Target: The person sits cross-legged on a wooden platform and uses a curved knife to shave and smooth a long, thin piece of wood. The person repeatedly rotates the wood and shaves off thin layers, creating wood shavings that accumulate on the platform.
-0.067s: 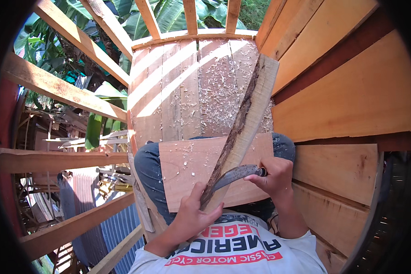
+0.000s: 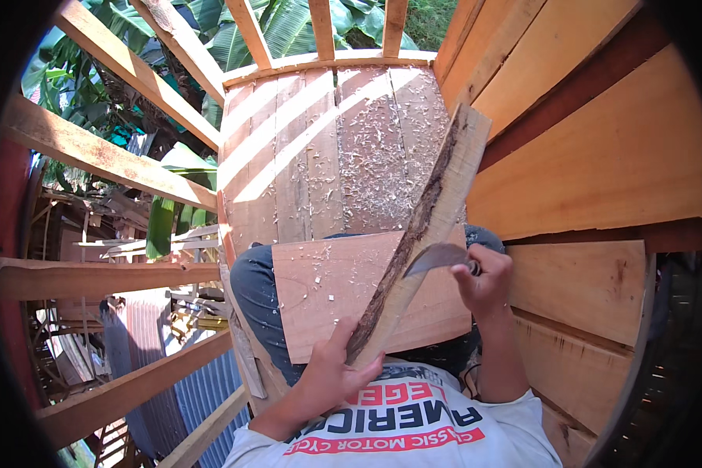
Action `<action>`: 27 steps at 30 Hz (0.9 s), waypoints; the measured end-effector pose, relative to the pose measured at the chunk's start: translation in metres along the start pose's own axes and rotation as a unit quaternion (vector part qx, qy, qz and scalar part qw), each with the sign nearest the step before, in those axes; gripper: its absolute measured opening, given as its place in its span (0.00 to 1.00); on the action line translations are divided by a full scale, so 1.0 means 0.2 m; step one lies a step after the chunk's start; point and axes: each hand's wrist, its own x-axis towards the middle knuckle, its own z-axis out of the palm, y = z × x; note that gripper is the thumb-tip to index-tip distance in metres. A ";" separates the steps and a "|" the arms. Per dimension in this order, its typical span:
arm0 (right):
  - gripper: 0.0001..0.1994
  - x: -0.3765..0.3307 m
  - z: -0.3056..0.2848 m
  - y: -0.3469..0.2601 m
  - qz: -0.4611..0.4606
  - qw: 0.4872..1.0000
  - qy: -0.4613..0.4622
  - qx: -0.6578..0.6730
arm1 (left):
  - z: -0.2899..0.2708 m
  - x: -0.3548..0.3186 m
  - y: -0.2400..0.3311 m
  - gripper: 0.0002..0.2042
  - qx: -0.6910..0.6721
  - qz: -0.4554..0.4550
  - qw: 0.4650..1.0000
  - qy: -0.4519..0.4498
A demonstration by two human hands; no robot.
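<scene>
The left hand [image 2: 331, 373] gripped the near end of a bark-edged plank [image 2: 425, 226] slanting across the flat board [image 2: 327, 296] on the lap. The right hand [image 2: 485, 277] was clenched around a curved blade [image 2: 435, 256], its edge against the plank's bark.

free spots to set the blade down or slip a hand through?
Bare room: the left half of the lap board, between the bark-edged plank and the board's left edge; also the shaving-strewn plank floor ahead. Crowded: the board's right side, where the right hand works the curved blade, and its near edge, where the left hand grips the plank.
</scene>
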 end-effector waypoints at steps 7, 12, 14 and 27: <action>0.32 0.04 -0.10 0.14 0.093 0.996 0.011 0.008 | 0.01 -0.03 -0.17 0.24 -0.031 0.024 0.999 0.026; 0.32 -0.10 0.06 -0.13 -0.068 0.995 -0.078 0.012 | -0.05 0.03 -0.15 0.24 -0.059 0.063 0.996 0.015; 0.32 -0.09 0.06 -0.13 -0.089 0.993 -0.077 -0.010 | -0.04 0.02 -0.13 0.24 -0.070 0.053 0.996 0.000; 0.29 -0.02 0.04 -0.06 -0.062 0.996 -0.038 -0.051 | -0.01 0.02 -0.15 0.24 -0.096 0.070 0.993 0.019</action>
